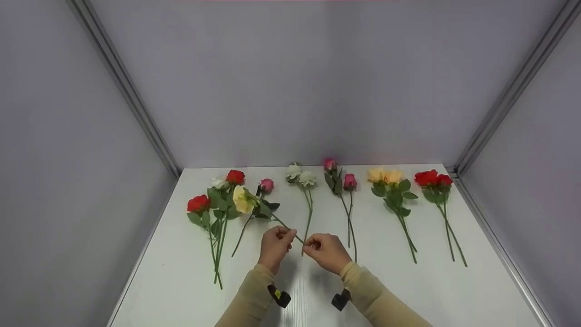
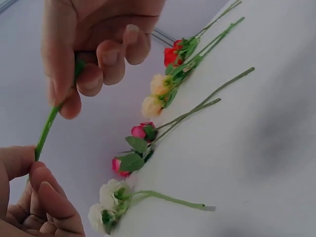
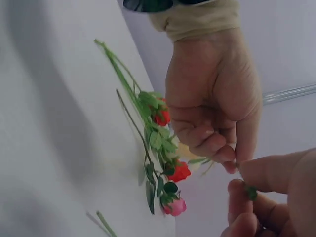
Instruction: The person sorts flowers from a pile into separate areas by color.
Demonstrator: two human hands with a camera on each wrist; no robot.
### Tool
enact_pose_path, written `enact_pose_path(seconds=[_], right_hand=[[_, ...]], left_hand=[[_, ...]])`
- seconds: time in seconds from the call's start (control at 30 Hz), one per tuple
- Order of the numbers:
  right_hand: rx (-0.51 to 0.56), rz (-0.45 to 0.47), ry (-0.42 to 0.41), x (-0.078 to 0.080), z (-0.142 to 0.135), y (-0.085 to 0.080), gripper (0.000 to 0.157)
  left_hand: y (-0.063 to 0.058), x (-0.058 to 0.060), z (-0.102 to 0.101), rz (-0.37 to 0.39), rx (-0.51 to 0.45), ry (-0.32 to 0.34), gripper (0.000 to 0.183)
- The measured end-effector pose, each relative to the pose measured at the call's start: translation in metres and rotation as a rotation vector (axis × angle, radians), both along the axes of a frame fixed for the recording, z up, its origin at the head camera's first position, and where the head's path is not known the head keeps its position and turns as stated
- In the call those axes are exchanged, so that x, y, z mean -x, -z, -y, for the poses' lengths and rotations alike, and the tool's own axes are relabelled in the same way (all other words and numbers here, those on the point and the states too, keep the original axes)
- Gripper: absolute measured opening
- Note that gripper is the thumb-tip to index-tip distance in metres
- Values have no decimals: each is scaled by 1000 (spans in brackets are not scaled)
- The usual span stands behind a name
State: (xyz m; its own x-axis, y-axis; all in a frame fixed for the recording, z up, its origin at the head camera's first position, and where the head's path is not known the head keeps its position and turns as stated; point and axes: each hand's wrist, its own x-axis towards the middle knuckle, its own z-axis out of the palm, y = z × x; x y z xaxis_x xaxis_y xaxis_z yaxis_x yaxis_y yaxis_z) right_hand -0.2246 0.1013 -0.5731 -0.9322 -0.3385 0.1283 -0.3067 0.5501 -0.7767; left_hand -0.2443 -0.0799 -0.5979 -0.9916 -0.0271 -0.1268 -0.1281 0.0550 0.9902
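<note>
A yellow rose (image 1: 243, 200) is held by its green stem in both hands above the front middle of the table, its bloom pointing to the far left. My left hand (image 1: 275, 247) pinches the stem partway along between thumb and fingers. Close beside it, my right hand (image 1: 327, 250) pinches the stem near its lower end. The left wrist view shows a short length of stem (image 2: 46, 129) between the two hands. In the right wrist view, the green stem end (image 3: 251, 192) shows between the right hand's fingers, and the left hand (image 3: 215, 98) hides most of the bloom.
On the white table (image 1: 168, 272), red roses (image 1: 198, 203) and a white one lie at the left, beside a pink rose (image 1: 267, 185). Pairs of white (image 1: 307, 178), pink (image 1: 350, 182), peach (image 1: 393, 176) and red roses (image 1: 426, 178) run rightwards. Grey walls (image 1: 308, 81) enclose the table.
</note>
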Motion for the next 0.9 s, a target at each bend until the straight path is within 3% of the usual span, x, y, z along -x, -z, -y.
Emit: enact_pose_path(seconds=[0.17, 0.4, 0.73, 0.9], right_hand=[[-91, -91, 37, 1, -9, 2, 7], [-107, -135, 92, 6, -33, 8, 6], [-119, -123, 274, 15, -108, 13, 4], [-132, -121, 364, 21, -146, 15, 7]], left_hand=[[2, -2, -7, -43, 73, 7, 22], [5, -4, 0, -41, 89, 80, 17], [14, -6, 53, -26, 202, 30, 17], [17, -7, 81, -129, 423, -21, 8]])
